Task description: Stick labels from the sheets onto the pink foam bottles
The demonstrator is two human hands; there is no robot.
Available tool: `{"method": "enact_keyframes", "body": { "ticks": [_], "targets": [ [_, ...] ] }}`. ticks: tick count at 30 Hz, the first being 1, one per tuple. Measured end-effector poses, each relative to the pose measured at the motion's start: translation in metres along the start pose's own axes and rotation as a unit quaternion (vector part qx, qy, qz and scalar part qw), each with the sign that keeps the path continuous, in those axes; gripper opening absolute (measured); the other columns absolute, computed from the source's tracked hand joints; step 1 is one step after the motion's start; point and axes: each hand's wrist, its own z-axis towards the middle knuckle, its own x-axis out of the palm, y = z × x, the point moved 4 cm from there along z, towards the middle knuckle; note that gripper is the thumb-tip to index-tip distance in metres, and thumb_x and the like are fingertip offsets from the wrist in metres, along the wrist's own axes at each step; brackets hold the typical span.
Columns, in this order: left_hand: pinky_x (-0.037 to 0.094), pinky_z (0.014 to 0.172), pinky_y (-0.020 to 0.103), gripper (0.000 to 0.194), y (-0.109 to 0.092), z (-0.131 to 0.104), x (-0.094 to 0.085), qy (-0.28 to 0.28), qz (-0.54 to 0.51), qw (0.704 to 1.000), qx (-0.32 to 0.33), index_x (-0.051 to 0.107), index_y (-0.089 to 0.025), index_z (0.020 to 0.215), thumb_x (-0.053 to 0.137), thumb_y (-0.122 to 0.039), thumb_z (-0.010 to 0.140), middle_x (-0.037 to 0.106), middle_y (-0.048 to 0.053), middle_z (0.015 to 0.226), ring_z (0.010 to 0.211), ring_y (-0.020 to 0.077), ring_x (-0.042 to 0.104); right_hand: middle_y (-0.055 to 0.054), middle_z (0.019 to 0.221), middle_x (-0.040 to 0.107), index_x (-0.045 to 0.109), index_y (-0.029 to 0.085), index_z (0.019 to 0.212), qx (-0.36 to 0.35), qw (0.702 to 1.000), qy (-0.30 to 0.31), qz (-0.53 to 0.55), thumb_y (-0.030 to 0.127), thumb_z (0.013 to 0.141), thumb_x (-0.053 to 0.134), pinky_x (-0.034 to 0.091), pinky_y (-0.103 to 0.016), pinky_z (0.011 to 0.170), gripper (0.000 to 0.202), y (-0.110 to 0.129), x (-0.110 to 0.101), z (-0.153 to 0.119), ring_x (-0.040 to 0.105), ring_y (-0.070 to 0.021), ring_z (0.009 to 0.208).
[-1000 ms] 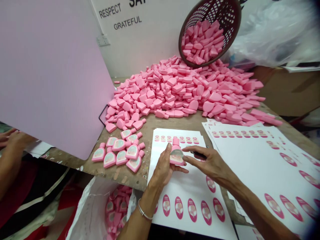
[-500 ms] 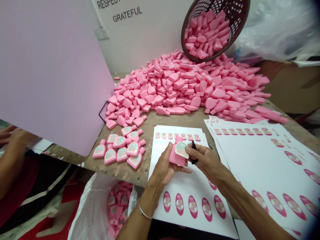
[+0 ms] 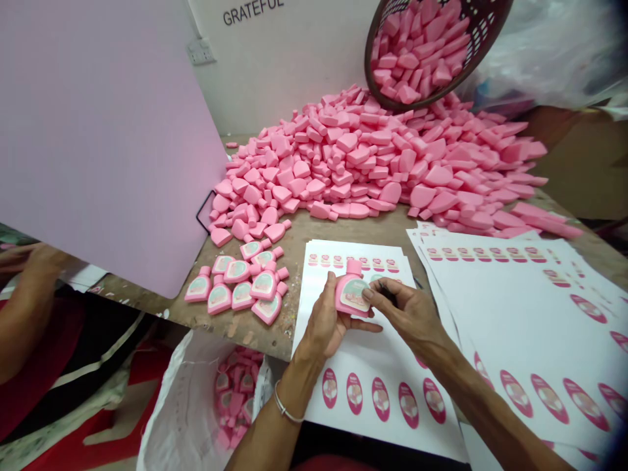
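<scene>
My left hand [image 3: 324, 324] holds a pink bottle [image 3: 352, 288] upright, its cap pointing away from me. A pale green and cream label lies against the bottle's front. The thumb of my right hand [image 3: 407, 311] presses on the label's right side, and a dark object, partly hidden, is tucked in that hand's curled fingers. Beneath both hands is a white sticker sheet [image 3: 338, 405] with oval pink stickers along its near edge. To the left, several labelled pink bottles [image 3: 240, 281] lie in a group on the table.
A large heap of pink bottles [image 3: 343, 157] covers the back of the table, under a tipped brown basket [image 3: 370, 62]. More sheets [image 3: 500, 307] lie right. A white sack [image 3: 167, 399] of bottles stands below the table. Another person's arm [image 3: 29, 288] shows left, beside a pink panel [image 3: 108, 131].
The label, earlier tilted off the bottle at its lower edge, now lies flat on the front. My right thumb has moved onto it. The view has shifted slightly.
</scene>
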Motion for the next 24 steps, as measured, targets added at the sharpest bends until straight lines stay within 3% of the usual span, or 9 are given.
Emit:
{"method": "enact_keyframes", "body": {
  "ticks": [24],
  "targets": [
    [0.058,0.072,0.043,0.055,-0.002,0.002,-0.004,0.007,0.021,1.0,0.019,0.066,-0.01,0.102,0.041,-0.057,0.088,0.071,0.013,0.084,0.08,0.023,0.067,0.003,0.059,0.046,0.054,0.019,0.069,-0.036,0.995,-0.001,-0.093,0.043,0.084,0.053,0.035,-0.023,0.051,0.028,0.012,0.004,0.002,0.039,-0.0099,0.055]
  ]
}}
